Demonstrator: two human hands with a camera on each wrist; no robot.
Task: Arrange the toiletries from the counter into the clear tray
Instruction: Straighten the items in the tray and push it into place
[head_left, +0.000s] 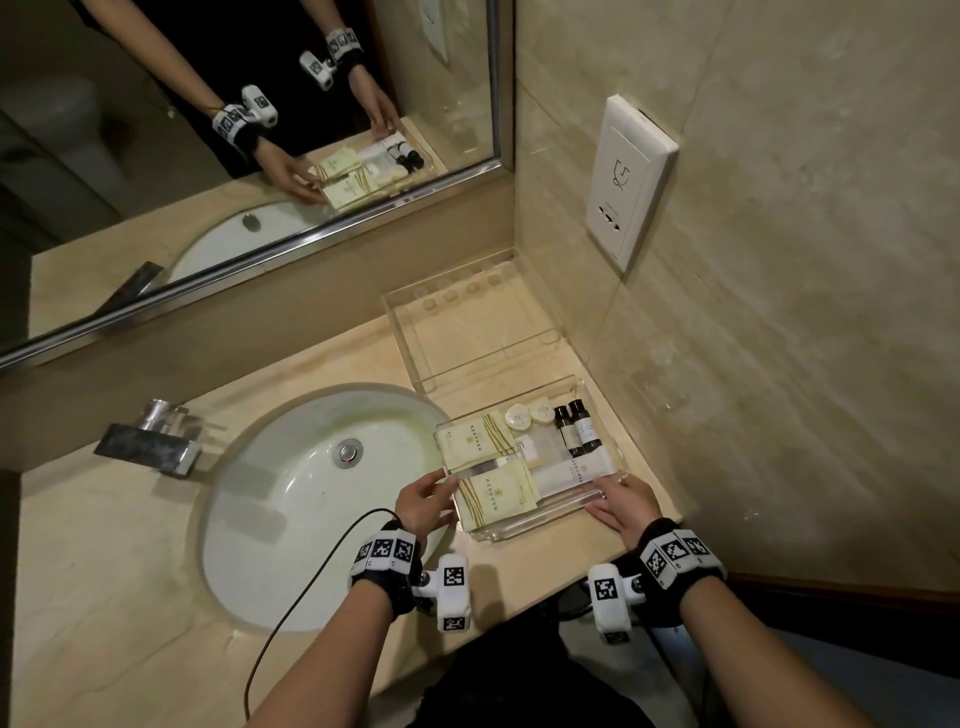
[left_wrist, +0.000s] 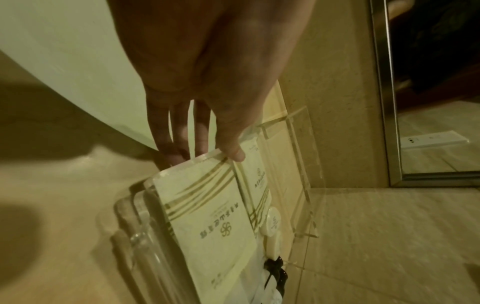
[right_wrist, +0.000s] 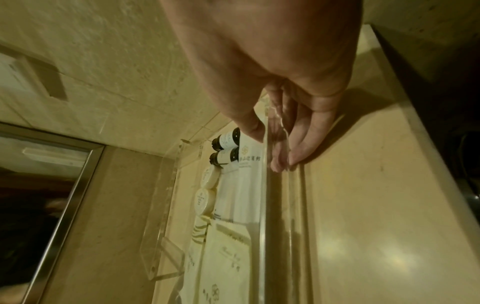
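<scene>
The clear tray sits on the counter's right end, beside the wall. Inside lie two cream packets, two round soaps, two dark bottles and a white tube. My left hand pinches the tray's left wall, thumb inside by a packet, fingers outside. My right hand pinches the near right wall, thumb over the tube, fingers outside on the counter.
A second clear acrylic tray stands behind, in the corner. The white sink and metal faucet lie to the left. A mirror runs along the back; a socket panel is on the right wall. A cable hangs from my left wrist.
</scene>
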